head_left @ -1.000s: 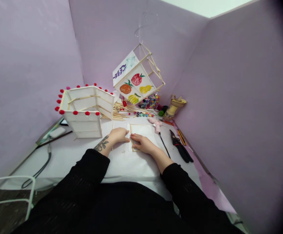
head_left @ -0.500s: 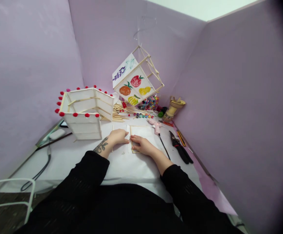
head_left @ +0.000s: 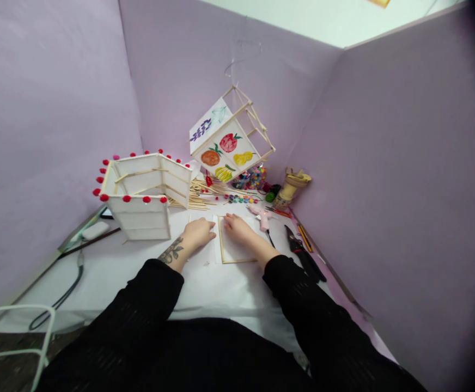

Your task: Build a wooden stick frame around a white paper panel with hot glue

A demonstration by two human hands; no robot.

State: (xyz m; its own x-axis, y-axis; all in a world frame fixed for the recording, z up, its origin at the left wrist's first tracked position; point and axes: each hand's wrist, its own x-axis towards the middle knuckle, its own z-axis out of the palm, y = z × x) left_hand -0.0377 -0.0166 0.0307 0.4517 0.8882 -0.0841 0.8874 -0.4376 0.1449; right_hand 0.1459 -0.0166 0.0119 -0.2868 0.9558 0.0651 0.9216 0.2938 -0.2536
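A thin wooden stick frame lies flat on white paper in the middle of the table. My right hand rests on it, palm down with fingers stretched out, its fingertips near the upper left corner. To the left, my left hand lies low over the paper, its thumb apart from its fingers, covering most of another thin stick. I see nothing held in either hand.
A white paper lantern trimmed with red pompoms stands left. A fruit-painted lantern hangs behind. Wooden sticks lie at the back. A pink glue gun and black pruning shears lie right. Purple walls surround the table.
My right hand has slid away from me along the frame, uncovering its lower left corner and bottom stick. My left hand stays in nearly the same place. The view has tilted slightly upward.
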